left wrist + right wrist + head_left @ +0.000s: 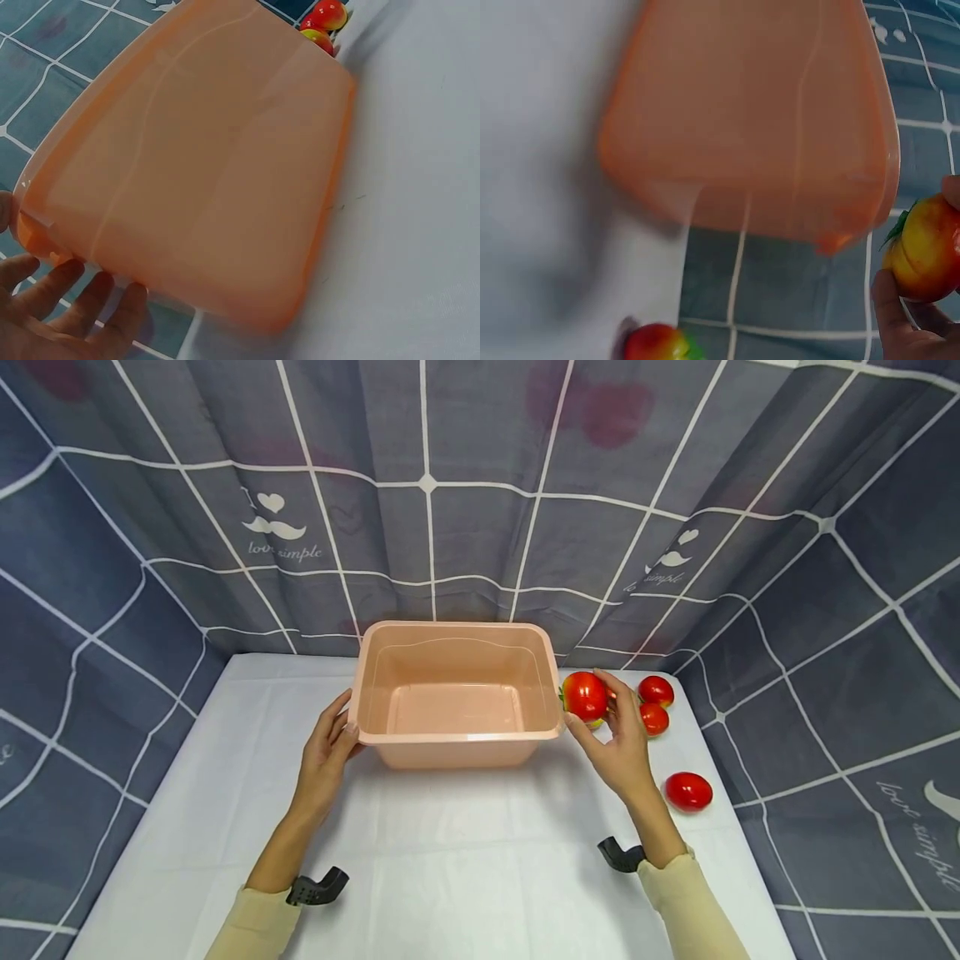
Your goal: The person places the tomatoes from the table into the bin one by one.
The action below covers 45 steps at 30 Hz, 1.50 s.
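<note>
A peach-coloured plastic basin stands tilted toward me on the white table, its inside bare. At its left end my left hand grips the rim, thumb on top and fingers below; the left wrist view shows these fingers against the basin's underside. Beside the right end, my right hand holds a shiny red and yellow peach with green leaves between thumb and fingers. The peach is off the table, next to the rim. A yellowish patch shows below it in the head view; I cannot tell what it belongs to.
Right of my right hand lie two red fruits, one at the back and one just in front. Nearer me sits another red fruit by the table's right edge. A grey checked curtain surrounds the white table.
</note>
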Available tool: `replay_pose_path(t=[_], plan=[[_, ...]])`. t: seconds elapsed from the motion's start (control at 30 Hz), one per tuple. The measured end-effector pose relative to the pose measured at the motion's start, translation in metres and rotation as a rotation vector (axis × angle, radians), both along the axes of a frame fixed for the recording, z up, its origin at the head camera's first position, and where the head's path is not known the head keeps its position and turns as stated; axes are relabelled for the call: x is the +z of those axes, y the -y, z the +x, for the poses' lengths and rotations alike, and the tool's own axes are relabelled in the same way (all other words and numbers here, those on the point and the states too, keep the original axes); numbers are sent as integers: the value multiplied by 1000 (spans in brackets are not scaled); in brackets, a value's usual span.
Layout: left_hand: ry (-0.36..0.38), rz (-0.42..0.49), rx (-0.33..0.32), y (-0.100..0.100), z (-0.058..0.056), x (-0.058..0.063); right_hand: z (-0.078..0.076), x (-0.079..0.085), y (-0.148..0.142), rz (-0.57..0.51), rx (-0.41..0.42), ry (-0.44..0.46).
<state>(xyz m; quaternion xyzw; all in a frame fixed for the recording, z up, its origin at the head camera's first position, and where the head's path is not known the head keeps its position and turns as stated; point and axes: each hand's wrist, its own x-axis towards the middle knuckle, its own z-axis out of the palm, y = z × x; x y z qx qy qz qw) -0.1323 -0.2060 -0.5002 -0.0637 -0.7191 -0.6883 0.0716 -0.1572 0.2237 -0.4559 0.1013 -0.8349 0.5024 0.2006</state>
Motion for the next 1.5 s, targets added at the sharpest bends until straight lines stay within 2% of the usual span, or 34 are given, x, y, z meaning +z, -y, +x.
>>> replay_pose_path(t=[0.2,0.5,0.7,0.8,0.9,1.13,1.5], plan=[[-11,-13,-8,0,-1,2,-13,8,20,59,63,24],[-4,-39,-1,1,0,1,-36,16,50,165,238,45],[7,-46,7,0,2,0,-49,25,63,274,280,32],[12,-38,1,-1,1,0,-54,28,68,291,289,18],[17,-34,-1,-3,2,0,-56,29,73,278,299,8],[17,-33,1,-3,2,1,-56,30,78,167,353,16],[36,-67,21,-2,2,1,-53,21,61,126,299,42]])
